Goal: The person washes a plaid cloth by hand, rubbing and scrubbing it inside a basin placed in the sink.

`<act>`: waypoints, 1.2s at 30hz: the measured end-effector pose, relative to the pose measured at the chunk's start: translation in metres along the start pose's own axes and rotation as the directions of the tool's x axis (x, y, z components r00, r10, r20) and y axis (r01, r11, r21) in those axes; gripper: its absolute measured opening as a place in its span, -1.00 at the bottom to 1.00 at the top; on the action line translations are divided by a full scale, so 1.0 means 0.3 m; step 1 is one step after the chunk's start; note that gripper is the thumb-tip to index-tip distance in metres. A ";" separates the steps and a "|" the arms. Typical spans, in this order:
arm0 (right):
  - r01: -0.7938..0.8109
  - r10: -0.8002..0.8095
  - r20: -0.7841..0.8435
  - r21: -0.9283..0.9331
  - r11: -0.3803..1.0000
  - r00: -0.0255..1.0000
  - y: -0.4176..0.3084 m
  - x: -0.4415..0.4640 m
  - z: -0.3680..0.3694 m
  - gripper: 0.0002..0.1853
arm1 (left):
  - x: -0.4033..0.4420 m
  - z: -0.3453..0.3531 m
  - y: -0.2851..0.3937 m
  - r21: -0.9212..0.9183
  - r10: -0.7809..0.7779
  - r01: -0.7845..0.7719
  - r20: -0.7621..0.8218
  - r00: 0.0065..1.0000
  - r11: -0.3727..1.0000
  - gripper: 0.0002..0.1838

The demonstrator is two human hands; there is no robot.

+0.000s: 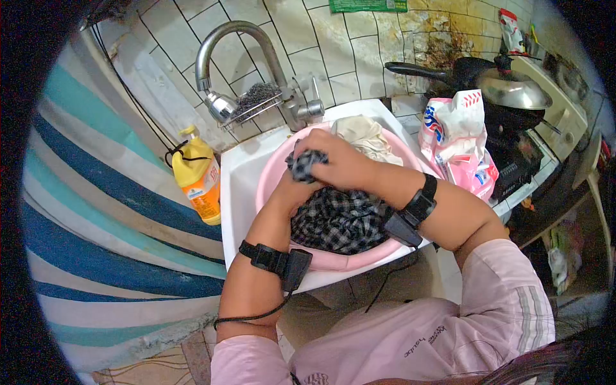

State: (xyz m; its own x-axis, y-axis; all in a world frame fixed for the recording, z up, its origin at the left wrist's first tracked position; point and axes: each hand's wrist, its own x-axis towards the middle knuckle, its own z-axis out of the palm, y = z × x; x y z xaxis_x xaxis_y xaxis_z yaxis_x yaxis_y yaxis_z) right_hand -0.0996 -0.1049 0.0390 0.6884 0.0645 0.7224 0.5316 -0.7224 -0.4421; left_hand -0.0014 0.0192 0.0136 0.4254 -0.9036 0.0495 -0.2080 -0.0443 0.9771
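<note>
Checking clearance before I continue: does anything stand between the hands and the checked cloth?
Nothing visible: the right hand and left hand both touch the checked cloth, over the pink basin. The pale cloth lies beyond them, on the basin's far side.

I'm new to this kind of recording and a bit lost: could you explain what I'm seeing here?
There's no robot here, just a person with bare hands. The single picture comes from a camera on their head, looking forward and down. Black straps with small boxes circle both forearms. A pink basin sits in a white sink, holding checked cloth and pale cloth. The right hand grips bunched checked cloth; the left hand meets it, fingers mostly hidden.
</note>
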 end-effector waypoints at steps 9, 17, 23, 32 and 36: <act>-0.505 0.518 -0.036 -0.293 0.812 0.854 0.029 0.011 -0.015 -0.63 | -0.027 0.046 0.061 0.175 0.010 0.009 -0.105 0.994 0.985 -0.60; -0.362 0.382 0.024 -0.270 0.892 0.924 0.008 0.013 0.011 -0.66 | -0.032 0.053 0.053 0.204 0.203 -0.165 -0.183 0.962 0.965 -0.43; -0.432 0.396 -0.192 -0.224 0.874 0.898 -0.030 0.008 0.003 -0.62 | -0.034 0.060 0.046 0.292 0.233 -0.191 -0.115 0.966 0.937 -0.37; -0.475 0.462 -0.135 -0.092 0.875 0.877 0.071 0.017 0.012 -0.66 | -0.054 0.082 0.097 0.412 0.145 -0.088 -0.109 0.983 0.907 -0.59; -0.397 0.408 -0.205 0.096 0.913 0.889 0.077 0.004 0.015 -0.64 | -0.064 0.080 0.121 0.354 0.090 -0.030 -0.155 0.984 0.935 -0.61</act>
State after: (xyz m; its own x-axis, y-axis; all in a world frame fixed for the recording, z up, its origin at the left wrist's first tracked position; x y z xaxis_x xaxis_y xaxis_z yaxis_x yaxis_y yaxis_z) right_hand -0.0842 -0.1183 0.0273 0.7282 -0.3790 0.5711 0.2590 -0.6193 -0.7412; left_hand -0.0382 0.0248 0.0432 0.5365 -0.8268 0.1692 -0.5186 -0.1649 0.8389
